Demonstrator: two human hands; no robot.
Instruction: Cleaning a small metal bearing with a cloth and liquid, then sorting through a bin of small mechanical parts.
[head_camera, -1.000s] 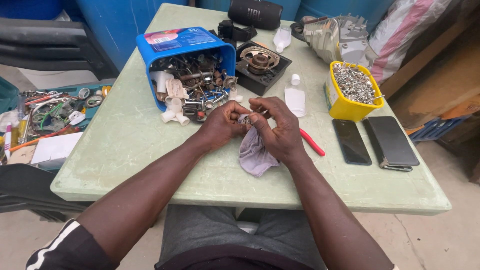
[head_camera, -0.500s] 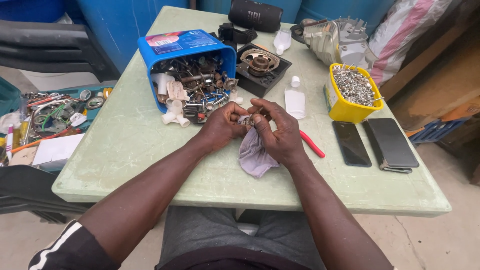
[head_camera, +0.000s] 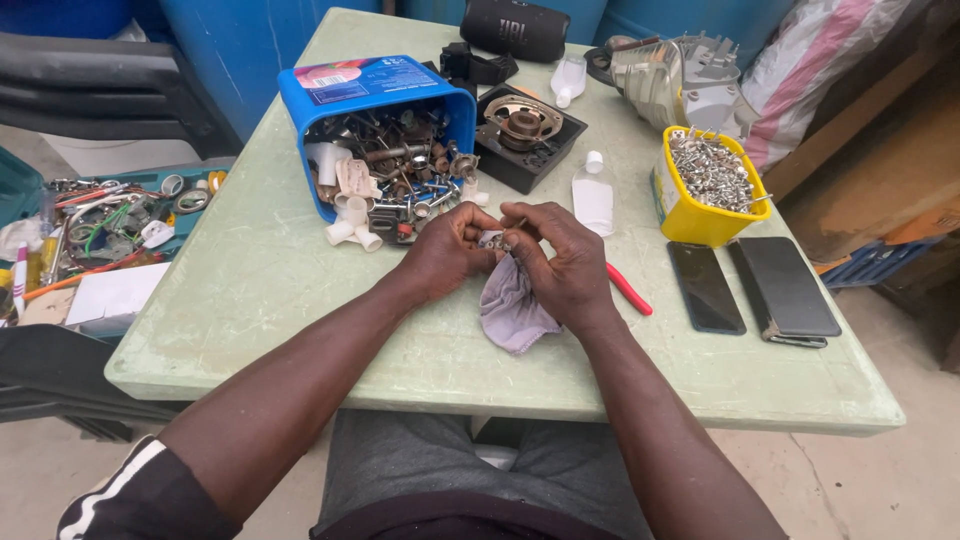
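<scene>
Currently both hands meet above the middle of the pale green surface (head_camera: 250, 290). The left hand (head_camera: 448, 252) and the right hand (head_camera: 562, 262) pinch a small metal part (head_camera: 497, 240) between their fingertips; the fingers of both are clenched on it, and its exact kind is too small to tell. A grey cloth (head_camera: 512, 308) hangs from under the right hand, bunched against its palm, its lower end resting on the surface.

Just beyond the hands, a blue tub (head_camera: 375, 85) lies tipped on its side, mouth toward the person, spilling a heap of rusty metal hardware (head_camera: 400, 160) and white plastic pipe fittings (head_camera: 348, 228) onto the surface. To its right sits a black square tray (head_camera: 500, 165) holding a round metal component. A small clear bottle (head_camera: 593, 195) lies near the right hand, and a red-handled tool (head_camera: 628, 288) lies just beside the right wrist, partly hidden by it.

Farther right stands a yellow container (head_camera: 690, 215) filled with silvery screws. Two dark phones (head_camera: 750, 285) lie flat side by side near the right edge. At the far end rest a black cylindrical speaker (head_camera: 515, 28) and a grey metal engine part (head_camera: 665, 75). Left of the surface, lower down, is a cluttered tray of mixed tools and wires (head_camera: 100, 215).
</scene>
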